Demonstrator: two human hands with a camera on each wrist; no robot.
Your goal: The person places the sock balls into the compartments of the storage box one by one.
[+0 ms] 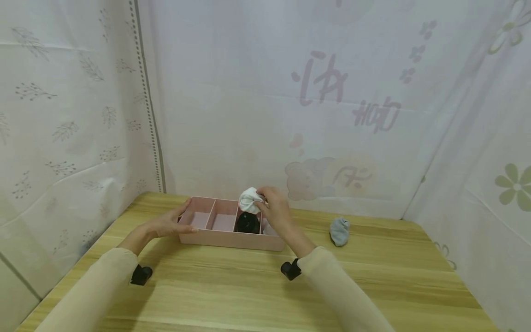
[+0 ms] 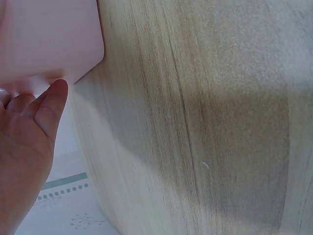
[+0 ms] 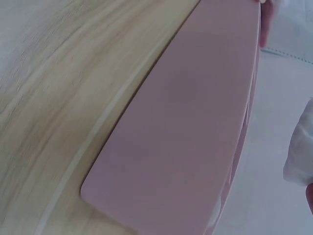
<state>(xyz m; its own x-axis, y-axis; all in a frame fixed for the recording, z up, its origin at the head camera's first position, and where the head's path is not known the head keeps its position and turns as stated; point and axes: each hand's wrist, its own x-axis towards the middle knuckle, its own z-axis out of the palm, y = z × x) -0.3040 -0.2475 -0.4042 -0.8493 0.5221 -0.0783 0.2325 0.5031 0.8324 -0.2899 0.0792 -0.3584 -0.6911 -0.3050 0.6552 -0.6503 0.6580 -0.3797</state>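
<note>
- Right hand (image 1: 277,212) pinches a balled white cloth (image 1: 250,200) above the pink four-compartment organizer box (image 1: 232,240)
- Left hand (image 1: 168,223) grips the box's left end, thumb at the front rim
- Black bundle (image 1: 247,223) sits third from left; a pale item (image 1: 268,228), partly hidden, lies rightmost
- Balled grey cloth (image 1: 339,232) rests on the wood-grain table (image 1: 207,286), right of the box

From above, the two left compartments of the pink box (image 1: 232,240) offered free room, though the left hand (image 1: 168,223) blocked its left end. A black bundle (image 1: 247,224) filled the third, with the white cloth (image 1: 250,201) and right hand (image 1: 274,210) crowding above. Bare table (image 1: 309,219) left a passage between box and grey bundle (image 1: 340,231)
</note>
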